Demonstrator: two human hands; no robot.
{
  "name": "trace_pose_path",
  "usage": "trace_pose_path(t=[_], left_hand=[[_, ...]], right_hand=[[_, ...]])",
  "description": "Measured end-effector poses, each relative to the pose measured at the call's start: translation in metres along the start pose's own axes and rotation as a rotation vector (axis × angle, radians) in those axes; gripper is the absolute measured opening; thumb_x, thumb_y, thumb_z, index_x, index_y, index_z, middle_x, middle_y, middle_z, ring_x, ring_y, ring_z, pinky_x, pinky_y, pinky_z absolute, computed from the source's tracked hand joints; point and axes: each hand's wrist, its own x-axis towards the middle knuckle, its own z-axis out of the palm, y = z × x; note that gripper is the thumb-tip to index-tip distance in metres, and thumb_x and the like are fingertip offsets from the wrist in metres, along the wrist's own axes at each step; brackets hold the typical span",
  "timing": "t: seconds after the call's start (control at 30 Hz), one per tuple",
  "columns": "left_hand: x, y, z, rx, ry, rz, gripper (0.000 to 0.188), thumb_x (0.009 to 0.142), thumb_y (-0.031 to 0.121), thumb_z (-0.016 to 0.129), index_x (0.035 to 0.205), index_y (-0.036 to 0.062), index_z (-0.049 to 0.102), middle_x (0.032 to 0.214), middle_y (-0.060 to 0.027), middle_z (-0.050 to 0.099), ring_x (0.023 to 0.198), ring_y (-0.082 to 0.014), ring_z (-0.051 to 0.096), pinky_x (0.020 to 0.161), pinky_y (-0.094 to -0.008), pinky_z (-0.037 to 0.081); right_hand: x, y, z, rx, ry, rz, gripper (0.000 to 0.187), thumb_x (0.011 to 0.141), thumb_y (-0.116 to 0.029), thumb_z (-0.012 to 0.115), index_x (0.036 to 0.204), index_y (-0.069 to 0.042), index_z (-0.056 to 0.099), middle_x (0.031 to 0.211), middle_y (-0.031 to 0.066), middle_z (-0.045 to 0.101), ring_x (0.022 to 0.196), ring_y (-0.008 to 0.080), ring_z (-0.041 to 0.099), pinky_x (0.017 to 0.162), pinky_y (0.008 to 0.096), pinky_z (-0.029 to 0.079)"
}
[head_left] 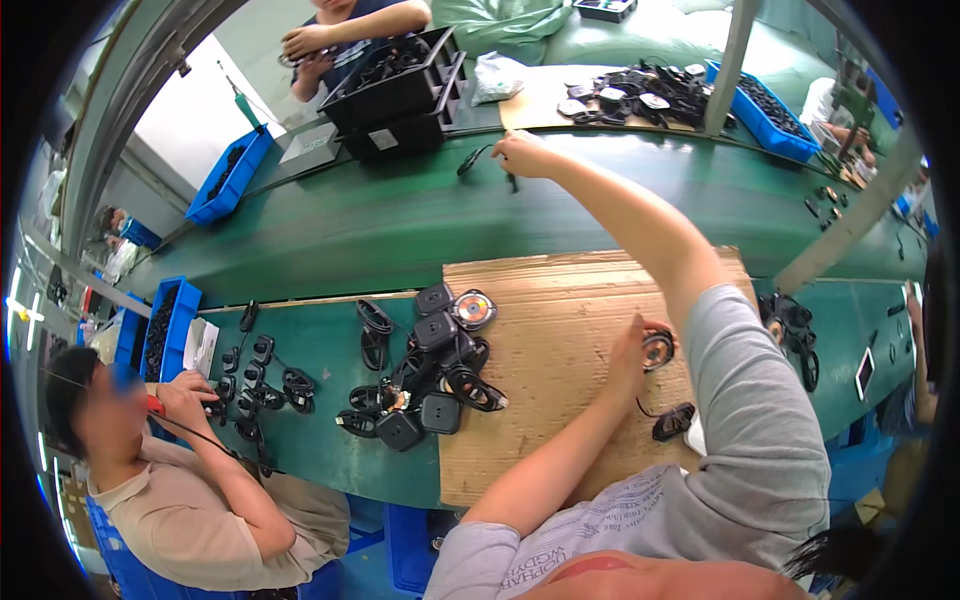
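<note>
My left hand (629, 357) is closed on a round black device with a copper-coloured coil face (657, 351), low over the corrugated cardboard sheet (540, 380). A thin lead runs from it down to a bundled black cable (673, 422) lying on the cardboard. My right arm stretches far forward over the green conveyor belt (380, 215). There my right hand (523, 156) pinches a thin black cable (472, 160), whose ends hang on both sides of the fingers. Left of the cardboard and partly on it lies a pile of square black devices with bundled cables (435, 330).
Co-workers sit at the left (190, 490) and stand across the belt (360, 30). Black crates (390, 100) and blue bins (228, 178) line the belt's far side. More cabled devices (640, 95) lie beyond it. A metal post (850, 215) rises at right.
</note>
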Motion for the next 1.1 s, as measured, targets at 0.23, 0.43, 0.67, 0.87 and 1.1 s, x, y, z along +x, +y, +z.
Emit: trace_pose_path(t=[0.23,0.43,0.67,0.87,1.1], left_hand=[[-0.003,0.002,0.002,-0.119,0.035,0.105,0.046,0.103,0.044,0.045,0.113,0.0020,0.060,0.093,-0.0152,0.068,0.085,-0.0227,0.068,0.079,-0.0294,0.055],[0.004,0.014,-0.003,-0.215,-0.052,0.123,0.044,0.103,0.044,0.044,0.126,0.0076,0.053,0.103,-0.0133,0.064,0.096,-0.0249,0.065,0.083,-0.0370,0.057],[0.001,0.020,-0.004,-0.181,-0.036,0.090,0.043,0.103,0.045,0.043,0.120,0.0077,0.057,0.106,-0.0117,0.063,0.099,-0.0255,0.065,0.084,-0.0372,0.057],[-0.001,0.023,-0.009,-0.042,0.072,0.219,0.040,0.104,0.040,0.042,0.116,0.0057,0.057,0.103,-0.0109,0.063,0.096,-0.0229,0.064,0.082,-0.0327,0.055],[-0.008,0.024,-0.004,0.102,0.145,0.324,0.034,0.104,0.033,0.041,0.113,0.0046,0.056,0.099,-0.0106,0.063,0.092,-0.0198,0.063,0.079,-0.0284,0.053]], right_hand=[[-0.232,-0.005,-0.179,0.791,0.019,0.178,0.018,0.082,-0.006,0.060,0.095,-0.004,0.073,0.079,0.0027,0.066,0.064,0.0114,0.050,0.063,0.0246,0.044],[-0.440,0.023,-0.198,0.536,0.201,0.478,0.018,0.082,-0.002,0.057,0.091,-0.005,0.073,0.085,0.0010,0.063,0.071,0.0120,0.050,0.067,0.0230,0.042],[-0.583,0.025,-0.137,-0.057,0.356,0.741,0.036,0.078,0.002,0.057,0.109,-0.012,0.067,0.121,0.0062,0.061,0.107,0.0284,0.056,0.092,0.0365,0.047],[-0.577,-0.049,-0.115,0.436,0.513,0.757,0.037,0.079,-0.003,0.064,0.115,-0.008,0.065,0.130,0.0106,0.057,0.114,0.0281,0.056,0.098,0.0358,0.045],[-0.574,-0.164,-0.081,0.224,0.305,0.450,0.060,0.078,-0.032,0.076,0.131,-0.012,0.055,0.142,0.0184,0.047,0.131,0.0324,0.044,0.109,0.0429,0.037]])
